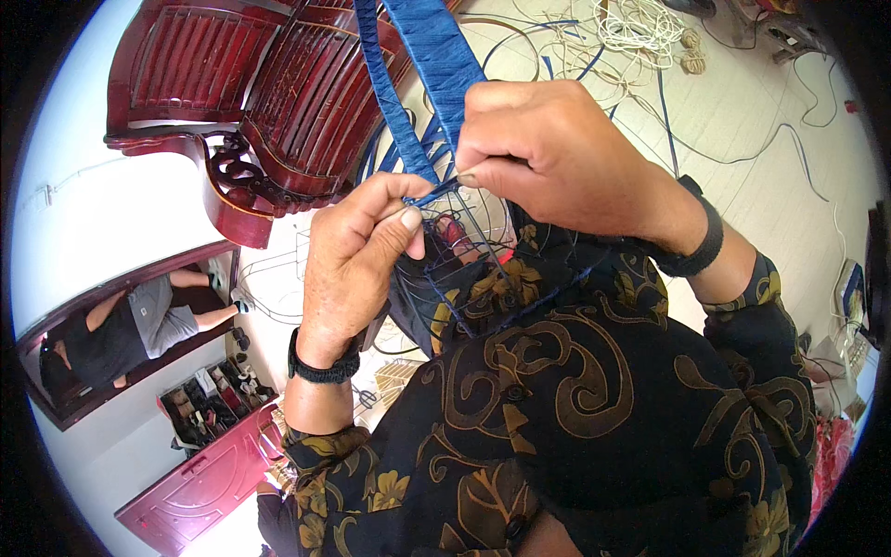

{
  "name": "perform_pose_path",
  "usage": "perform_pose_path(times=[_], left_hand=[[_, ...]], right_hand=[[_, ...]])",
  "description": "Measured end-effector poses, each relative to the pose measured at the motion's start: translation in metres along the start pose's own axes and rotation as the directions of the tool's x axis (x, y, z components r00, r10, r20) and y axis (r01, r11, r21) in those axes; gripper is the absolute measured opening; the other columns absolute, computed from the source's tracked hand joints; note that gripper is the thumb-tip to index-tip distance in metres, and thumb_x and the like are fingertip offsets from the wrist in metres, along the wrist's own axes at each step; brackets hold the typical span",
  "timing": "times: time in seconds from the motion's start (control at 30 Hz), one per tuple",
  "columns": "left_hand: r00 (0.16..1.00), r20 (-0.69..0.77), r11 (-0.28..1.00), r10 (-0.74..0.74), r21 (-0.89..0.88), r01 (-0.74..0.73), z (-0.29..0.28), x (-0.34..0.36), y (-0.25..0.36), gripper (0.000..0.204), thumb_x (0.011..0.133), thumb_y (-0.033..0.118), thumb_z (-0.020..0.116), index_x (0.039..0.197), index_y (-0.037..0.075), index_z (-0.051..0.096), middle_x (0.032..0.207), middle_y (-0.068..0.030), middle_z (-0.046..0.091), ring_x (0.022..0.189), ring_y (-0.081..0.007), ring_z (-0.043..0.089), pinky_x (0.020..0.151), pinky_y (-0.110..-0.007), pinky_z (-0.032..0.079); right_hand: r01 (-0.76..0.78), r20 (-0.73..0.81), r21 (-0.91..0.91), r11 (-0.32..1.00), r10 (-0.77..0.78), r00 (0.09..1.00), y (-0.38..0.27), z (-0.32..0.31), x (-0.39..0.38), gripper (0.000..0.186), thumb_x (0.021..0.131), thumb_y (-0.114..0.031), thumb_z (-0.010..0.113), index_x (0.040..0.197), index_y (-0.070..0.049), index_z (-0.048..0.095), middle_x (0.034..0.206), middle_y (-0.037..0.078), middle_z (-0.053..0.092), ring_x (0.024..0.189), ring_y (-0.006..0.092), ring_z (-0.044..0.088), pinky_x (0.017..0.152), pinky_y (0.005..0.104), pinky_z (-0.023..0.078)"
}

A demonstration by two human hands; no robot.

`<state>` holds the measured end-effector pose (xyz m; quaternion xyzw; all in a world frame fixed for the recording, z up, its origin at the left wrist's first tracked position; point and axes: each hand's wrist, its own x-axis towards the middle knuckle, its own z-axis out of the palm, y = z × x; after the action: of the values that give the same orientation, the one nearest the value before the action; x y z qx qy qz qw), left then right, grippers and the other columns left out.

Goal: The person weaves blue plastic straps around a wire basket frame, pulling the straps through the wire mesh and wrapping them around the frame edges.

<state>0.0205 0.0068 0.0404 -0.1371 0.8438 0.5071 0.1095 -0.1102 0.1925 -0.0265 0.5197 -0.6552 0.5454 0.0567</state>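
A wire frame (452,302), its dark rods partly wrapped in blue, rests over my lap against my patterned black shirt. At its far edge a narrow dark blue strip (436,193) runs between my two hands. My left hand (348,251) is closed, pinching the strip between thumb and forefinger. Thumb and curled fingers of my right hand (566,153) grip the strip's other end, close to the left fingertips. Beyond them rises a wide shiny blue band (436,56), with a slimmer blue band (394,121) on its left; how they join the frame is hidden behind my hands.
A dark red wooden bench (306,93) stands at the far left. Pale cord (640,23), a twine ball (692,60) and loose strips (670,116) lie on the floor. Another person (139,330) appears at left, above a shoe rack (213,404).
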Motion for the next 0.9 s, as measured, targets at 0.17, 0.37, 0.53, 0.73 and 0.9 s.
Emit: perform_pose_path(times=[0.17,0.37,0.53,0.73,0.9], left_hand=[[0.999,-0.032,0.999,0.026,-0.018,-0.027,0.003,0.0,-0.001,0.018,0.096,0.004,0.059,0.111,-0.003,0.065,0.071,0.0004,0.062,0.069,-0.0056,0.055,0.067,-0.022,0.044],[1.0,0.021,1.0,-0.01,-0.027,0.01,-0.001,0.002,-0.003,0.025,0.097,0.01,0.06,0.119,-0.003,0.063,0.075,-0.001,0.063,0.072,-0.0085,0.057,0.072,-0.022,0.043],[0.999,0.036,1.0,0.004,-0.019,-0.003,-0.001,0.0,0.001,0.031,0.097,0.01,0.059,0.126,-0.003,0.058,0.074,-0.0017,0.061,0.073,-0.0089,0.056,0.074,-0.022,0.041],[0.999,0.015,0.999,0.028,-0.021,-0.028,-0.002,-0.001,-0.002,0.034,0.097,0.01,0.058,0.128,-0.003,0.056,0.074,-0.0026,0.06,0.073,-0.0102,0.057,0.074,-0.023,0.042],[0.999,0.013,0.999,0.029,-0.038,-0.028,0.001,0.0,-0.002,0.032,0.097,0.009,0.058,0.127,-0.004,0.056,0.073,-0.0022,0.059,0.072,-0.0107,0.057,0.073,-0.024,0.043]], right_hand=[[0.03,0.02,-0.045,0.999,-0.029,0.999,-0.001,0.001,-0.011,0.007,0.082,-0.01,0.065,0.077,-0.008,0.062,0.075,0.01,0.056,0.067,0.0322,0.061,0.058,0.0406,0.048],[0.002,-0.057,0.018,1.0,-0.001,0.998,0.007,0.008,-0.017,0.008,0.082,-0.01,0.068,0.076,-0.007,0.063,0.074,0.01,0.057,0.066,0.0308,0.061,0.059,0.0386,0.048],[-0.122,-0.044,0.083,0.989,0.126,0.991,0.01,0.007,-0.01,0.01,0.08,-0.01,0.069,0.073,-0.003,0.065,0.069,0.011,0.059,0.065,0.0306,0.061,0.06,0.0377,0.048],[-0.15,-0.018,0.097,0.984,0.152,0.988,0.012,0.006,-0.003,0.01,0.077,-0.012,0.071,0.074,-0.003,0.067,0.069,0.011,0.061,0.063,0.0287,0.061,0.059,0.0371,0.047],[-0.311,0.047,0.195,0.93,0.308,0.95,0.009,0.003,-0.012,0.01,0.077,-0.012,0.071,0.074,-0.004,0.068,0.068,0.01,0.061,0.062,0.025,0.062,0.058,0.0358,0.046]])
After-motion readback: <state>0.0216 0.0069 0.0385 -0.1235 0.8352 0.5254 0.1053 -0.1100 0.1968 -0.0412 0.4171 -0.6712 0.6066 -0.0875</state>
